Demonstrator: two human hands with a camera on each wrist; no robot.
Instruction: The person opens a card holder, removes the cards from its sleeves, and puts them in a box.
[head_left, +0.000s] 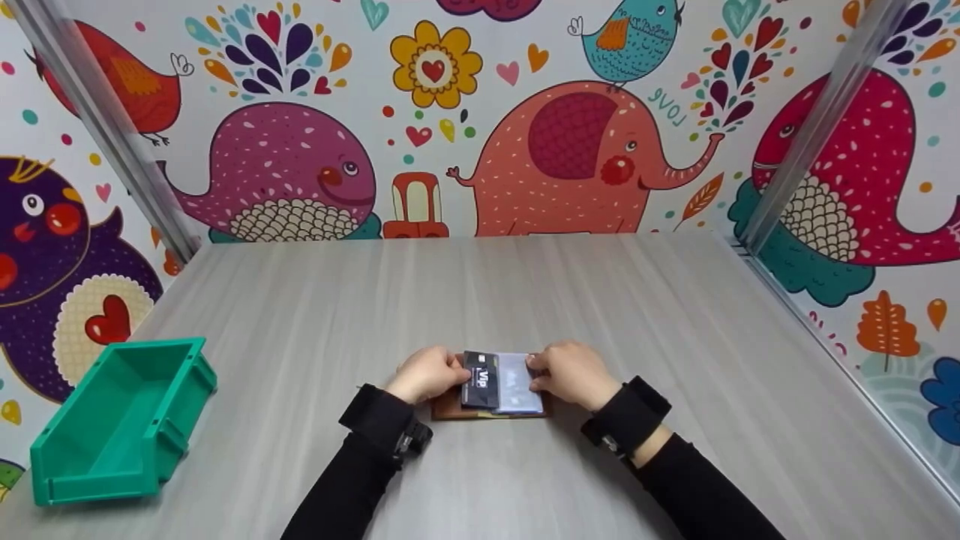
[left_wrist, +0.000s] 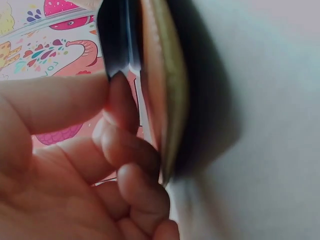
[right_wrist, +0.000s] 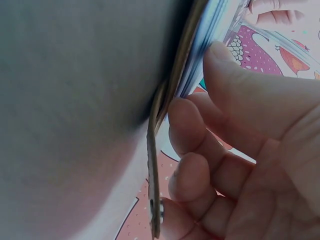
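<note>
Holding the wallet open, card in view

The wallet (head_left: 448, 406) lies open on the table (head_left: 375, 300), between both hands. One dark card (head_left: 480, 382) marked "Vip" shows on the left half; clear sleeves (head_left: 519, 386) cover the right. The left hand (head_left: 427, 374) pinches the card's side, thumb on top, and the right hand (head_left: 576, 373) grips the sleeves by their outer edge.

By the look of it, the work is partway along — the wallet is open and a card is at the sleeves, but whether it sits inside one I cannot tell. Probably left: settling the card, letting go, closing up and fastening the strap (right_wrist: 153, 170), which sticks out unfastened.

Counted: one wallet, one card in sight, one strap, two hands, two black wristbands (head_left: 376, 414) and one green bin (head_left: 94, 486) at the left; the sleeves overlap too closely to number — more than one, it seems
</note>
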